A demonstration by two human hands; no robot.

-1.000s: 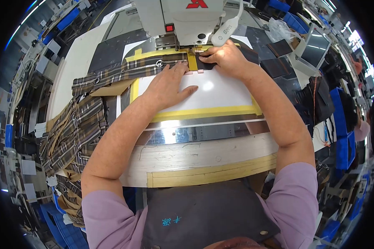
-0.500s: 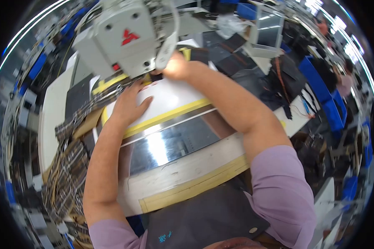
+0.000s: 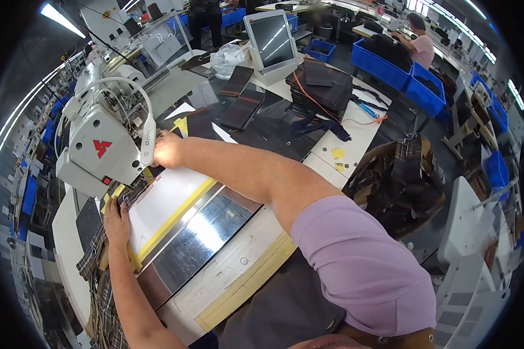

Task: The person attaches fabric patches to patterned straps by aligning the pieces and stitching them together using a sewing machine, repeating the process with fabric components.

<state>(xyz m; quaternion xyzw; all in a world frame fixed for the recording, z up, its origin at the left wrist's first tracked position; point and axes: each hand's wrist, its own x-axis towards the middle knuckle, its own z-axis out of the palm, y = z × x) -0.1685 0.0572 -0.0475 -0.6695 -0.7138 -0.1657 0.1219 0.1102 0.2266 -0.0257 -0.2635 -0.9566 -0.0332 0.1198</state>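
Observation:
My left hand (image 3: 116, 224) lies with fingers spread at the end of a plaid fabric strip (image 3: 137, 191), beside the white plate (image 3: 157, 210) edged with yellow tape. Under the sewing machine head (image 3: 102, 142), my right hand (image 3: 167, 150) is partly covered by the white lamp arm (image 3: 148, 139); its fingertips and whatever they touch are hidden. More plaid strips (image 3: 102, 296) hang down at the left table edge.
Behind the machine stands a screen (image 3: 272, 41) beside a clear plastic bag (image 3: 228, 60). Dark stacked pieces (image 3: 323, 90) lie to the right, near blue bins (image 3: 384, 68). A person (image 3: 420, 43) sits farther back. A bin of plaid fabric (image 3: 399, 180) stands at right.
The view has swung to the right, so the machine and both hands now appear farther left. More of the room at right shows. My left hand has moved back along the plaid strip.

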